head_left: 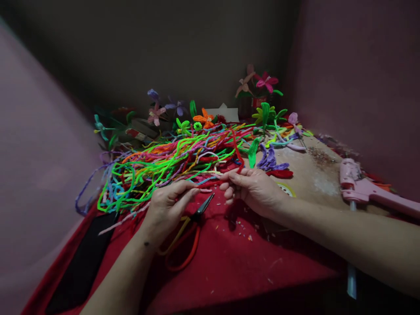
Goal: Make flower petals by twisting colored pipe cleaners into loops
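My left hand (pixel 171 202) is closed in a pinch on a pale pink pipe cleaner (pixel 206 190). One short end sticks out past the fingertips, and a pale pink length (pixel 113 226) trails out at the left behind the hand. My right hand (pixel 254 189) faces it with thumb and forefinger pressed together; what sits in that pinch is too small to make out. A red pipe cleaner (pixel 239 157) curves down close to those fingertips. Between and below my hands lie scissors (pixel 204 207) with red and yellow handles, partly covered by my left hand.
Behind my hands spreads a heap of bright pipe cleaners (pixel 157 162). Finished pipe-cleaner flowers (pixel 205 118) stand at the back. A pink glue gun (pixel 357 183) lies right, a black phone-like slab (pixel 83 262) left. Scraps dot the red cloth (pixel 229 271).
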`<act>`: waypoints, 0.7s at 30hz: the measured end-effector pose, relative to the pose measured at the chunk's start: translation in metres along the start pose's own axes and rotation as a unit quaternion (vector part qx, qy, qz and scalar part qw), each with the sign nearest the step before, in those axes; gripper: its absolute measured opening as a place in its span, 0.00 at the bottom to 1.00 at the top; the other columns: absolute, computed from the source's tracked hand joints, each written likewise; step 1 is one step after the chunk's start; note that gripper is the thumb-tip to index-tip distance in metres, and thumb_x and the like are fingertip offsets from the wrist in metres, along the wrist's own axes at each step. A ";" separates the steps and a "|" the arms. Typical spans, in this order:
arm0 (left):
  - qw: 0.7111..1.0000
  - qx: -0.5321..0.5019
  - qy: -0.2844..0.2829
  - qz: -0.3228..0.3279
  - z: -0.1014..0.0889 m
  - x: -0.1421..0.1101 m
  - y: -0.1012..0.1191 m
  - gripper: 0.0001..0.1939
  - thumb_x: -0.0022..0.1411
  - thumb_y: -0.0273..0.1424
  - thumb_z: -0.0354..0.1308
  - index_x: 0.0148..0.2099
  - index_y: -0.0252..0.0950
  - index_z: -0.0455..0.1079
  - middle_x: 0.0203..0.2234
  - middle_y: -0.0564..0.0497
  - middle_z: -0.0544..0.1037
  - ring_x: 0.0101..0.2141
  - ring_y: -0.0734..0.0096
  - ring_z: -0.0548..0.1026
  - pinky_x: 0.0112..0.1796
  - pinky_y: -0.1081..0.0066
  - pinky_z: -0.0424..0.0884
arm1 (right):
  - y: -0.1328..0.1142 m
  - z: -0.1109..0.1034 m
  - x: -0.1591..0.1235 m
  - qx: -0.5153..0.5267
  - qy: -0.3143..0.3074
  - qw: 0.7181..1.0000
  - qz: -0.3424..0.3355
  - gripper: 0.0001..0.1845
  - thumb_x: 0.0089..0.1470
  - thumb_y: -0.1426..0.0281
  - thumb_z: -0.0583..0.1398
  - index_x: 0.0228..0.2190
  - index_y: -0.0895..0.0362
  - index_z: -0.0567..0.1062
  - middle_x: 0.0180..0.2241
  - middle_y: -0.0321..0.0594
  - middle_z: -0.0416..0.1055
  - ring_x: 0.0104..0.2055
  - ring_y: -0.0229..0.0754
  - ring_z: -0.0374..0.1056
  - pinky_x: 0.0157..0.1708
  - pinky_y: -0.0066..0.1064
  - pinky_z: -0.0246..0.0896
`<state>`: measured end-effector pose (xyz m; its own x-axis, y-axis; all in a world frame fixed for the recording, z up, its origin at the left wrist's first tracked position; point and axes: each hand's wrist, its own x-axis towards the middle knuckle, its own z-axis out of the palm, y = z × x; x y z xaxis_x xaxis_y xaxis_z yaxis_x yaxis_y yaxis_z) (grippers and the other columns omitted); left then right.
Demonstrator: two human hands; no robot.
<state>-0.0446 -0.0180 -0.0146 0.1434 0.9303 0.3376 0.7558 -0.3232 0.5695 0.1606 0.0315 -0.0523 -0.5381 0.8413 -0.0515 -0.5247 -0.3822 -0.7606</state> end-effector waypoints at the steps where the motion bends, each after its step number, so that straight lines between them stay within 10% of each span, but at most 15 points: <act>1: 0.999 -0.032 -0.011 -0.030 -0.002 0.000 0.000 0.09 0.58 0.35 0.56 0.34 0.35 0.73 0.22 0.54 0.74 0.23 0.75 0.70 0.27 0.76 0.66 | -0.001 -0.001 0.001 0.003 0.001 1.000 -0.001 0.09 0.51 0.69 0.62 0.30 0.64 0.74 0.24 0.42 0.74 0.22 0.34 0.69 0.23 0.27 0.68; 8: 0.953 -0.229 -0.121 -0.155 -0.005 0.003 0.008 0.12 0.60 0.36 0.54 0.30 0.33 0.70 0.20 0.54 0.73 0.20 0.79 0.67 0.24 0.77 0.63 | -0.006 0.002 0.001 -0.006 -0.014 0.999 -0.031 0.08 0.49 0.70 0.63 0.32 0.61 0.74 0.25 0.40 0.75 0.23 0.34 0.70 0.25 0.27 0.67; 21: 0.942 -0.218 -0.227 -0.117 0.009 -0.001 0.030 0.17 0.63 0.36 0.48 0.24 0.34 0.64 0.15 0.55 0.68 0.17 0.80 0.63 0.21 0.77 0.60 | -0.004 0.016 -0.016 -0.220 -0.038 0.974 -0.041 0.04 0.48 0.72 0.62 0.29 0.60 0.76 0.22 0.34 0.71 0.21 0.32 0.65 0.24 0.25 0.61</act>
<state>-0.0164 -0.0270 -0.0046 0.3382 0.9314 -0.1344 0.4813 -0.0485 0.8752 0.1611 0.0132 -0.0381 -0.5629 0.8246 0.0562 -0.2439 -0.1007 -0.9645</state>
